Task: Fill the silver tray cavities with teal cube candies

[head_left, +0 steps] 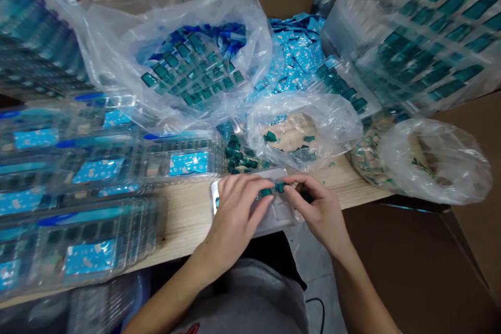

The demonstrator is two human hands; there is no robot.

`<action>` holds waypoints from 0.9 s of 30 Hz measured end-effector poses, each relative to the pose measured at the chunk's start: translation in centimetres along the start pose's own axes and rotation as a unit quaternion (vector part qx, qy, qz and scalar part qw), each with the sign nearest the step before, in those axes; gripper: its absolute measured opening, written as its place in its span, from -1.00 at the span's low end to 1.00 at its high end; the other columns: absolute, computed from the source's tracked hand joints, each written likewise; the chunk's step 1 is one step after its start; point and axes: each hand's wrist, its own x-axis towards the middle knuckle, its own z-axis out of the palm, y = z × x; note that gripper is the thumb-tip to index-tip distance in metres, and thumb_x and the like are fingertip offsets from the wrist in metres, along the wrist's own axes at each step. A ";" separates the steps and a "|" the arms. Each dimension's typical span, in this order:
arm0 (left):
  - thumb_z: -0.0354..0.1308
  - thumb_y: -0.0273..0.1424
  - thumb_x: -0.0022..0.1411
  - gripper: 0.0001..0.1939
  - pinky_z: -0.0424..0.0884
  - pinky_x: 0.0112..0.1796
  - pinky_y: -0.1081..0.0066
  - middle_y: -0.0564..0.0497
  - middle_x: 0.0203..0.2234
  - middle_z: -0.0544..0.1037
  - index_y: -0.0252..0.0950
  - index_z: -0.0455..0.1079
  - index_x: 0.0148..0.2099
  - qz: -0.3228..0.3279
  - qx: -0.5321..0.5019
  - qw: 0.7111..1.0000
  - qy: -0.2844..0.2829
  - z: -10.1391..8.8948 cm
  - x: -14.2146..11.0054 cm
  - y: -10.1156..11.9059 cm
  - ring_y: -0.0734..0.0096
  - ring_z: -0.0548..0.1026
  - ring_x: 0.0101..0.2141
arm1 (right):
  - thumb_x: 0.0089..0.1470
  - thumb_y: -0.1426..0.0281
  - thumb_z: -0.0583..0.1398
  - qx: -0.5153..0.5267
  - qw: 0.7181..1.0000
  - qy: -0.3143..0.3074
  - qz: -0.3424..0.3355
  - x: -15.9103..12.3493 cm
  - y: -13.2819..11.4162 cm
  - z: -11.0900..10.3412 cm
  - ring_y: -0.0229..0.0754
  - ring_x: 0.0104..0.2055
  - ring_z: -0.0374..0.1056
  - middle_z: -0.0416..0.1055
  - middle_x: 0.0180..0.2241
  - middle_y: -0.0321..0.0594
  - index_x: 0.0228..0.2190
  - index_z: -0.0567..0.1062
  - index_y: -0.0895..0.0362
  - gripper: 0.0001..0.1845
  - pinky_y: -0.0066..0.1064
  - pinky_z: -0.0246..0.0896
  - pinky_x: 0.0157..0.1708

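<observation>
A clear plastic tray (279, 214) lies near the front edge of the wooden table, under both of my hands. With thumb and fingers, my left hand (239, 203) pinches a small dark-teal translucent piece (265, 192) over the tray. Just to its right, my right hand (313, 203) grips another small teal piece (279, 187) between thumb and forefinger. The two pieces are close together; whether they touch, I cannot tell. A bit of teal also shows at the tray's left end. My left hand covers much of the tray.
Stacked clear packs with blue printed packets (188, 163) fill the left side. Behind are a large plastic bag (117, 36) of teal pieces and blue packets (299, 47). Loose teal pieces (237, 154), a smaller open bag (340, 120) and another bag (450, 167) lie beyond and right.
</observation>
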 end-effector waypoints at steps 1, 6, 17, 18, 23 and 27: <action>0.10 -0.49 0.35 -0.86 0.31 -0.08 0.24 -0.04 -0.18 0.53 -0.24 0.36 -0.06 0.002 0.011 1.000 0.003 -0.5 -0.3 -0.2 0.25 0.45 -0.12 | 0.09 0.39 0.22 -0.023 1.000 -0.007 -0.008 0.3 0.2 -0.2 -0.25 -0.43 0.37 0.49 -0.35 -0.23 -0.33 0.57 0.11 -0.89 -0.40 0.32 -0.37; 0.01 -0.48 0.41 -0.87 0.38 -0.23 0.41 0.00 -0.30 0.55 -0.27 0.38 -0.10 0.044 0.036 0.992 -0.110 -3.4 -3.0 -0.8 0.38 0.51 -0.27 | 0.17 0.40 0.22 -0.075 0.990 -0.100 -0.063 1.1 0.8 -1.2 -0.20 -0.30 0.43 0.50 -0.31 -0.21 -0.21 0.58 0.07 -0.85 -0.37 0.36 -0.28; 0.05 -0.42 0.39 -0.82 0.40 -0.33 0.35 0.05 -0.43 0.55 -0.26 0.41 -0.30 0.040 0.126 0.961 -0.242 -3.2 -3.1 -1.3 0.32 0.52 -0.39 | 0.21 0.28 0.20 -0.137 0.980 -0.113 -0.095 1.0 1.5 -1.1 -0.11 -0.31 0.49 0.57 -0.35 -0.19 -0.15 0.61 0.04 -0.76 -0.30 0.40 -0.29; 0.06 -0.42 0.38 -0.82 0.40 -0.32 0.36 0.06 -0.42 0.55 -0.26 0.41 -0.30 0.033 0.119 0.961 -0.248 -3.3 -3.0 -1.3 0.32 0.52 -0.37 | 0.20 0.27 0.21 -0.124 0.983 -0.107 -0.088 1.0 1.6 -1.0 -0.11 -0.31 0.50 0.58 -0.36 -0.20 -0.16 0.62 0.05 -0.76 -0.29 0.40 -0.29; -0.03 -0.44 0.41 -0.74 0.40 -0.27 0.37 0.04 -0.38 0.56 -0.25 0.44 -0.30 -0.002 0.072 0.958 -0.276 -3.8 -2.6 -1.3 0.33 0.52 -0.33 | 0.20 0.27 0.20 -0.114 0.986 -0.087 -0.091 0.7 2.0 -0.9 -0.11 -0.31 0.50 0.59 -0.36 -0.20 -0.13 0.62 0.05 -0.74 -0.29 0.40 -0.29; -0.07 -0.49 0.39 -0.73 0.40 -0.27 0.40 0.02 -0.36 0.57 -0.27 0.41 -0.32 -0.010 0.074 0.946 -0.314 -4.2 -1.9 -1.3 0.34 0.53 -0.31 | 0.21 0.30 0.19 -0.139 0.976 -0.092 -0.138 0.8 1.9 -0.8 -0.14 -0.34 0.46 0.56 -0.38 -0.20 -0.07 0.60 0.03 -0.71 -0.31 0.36 -0.31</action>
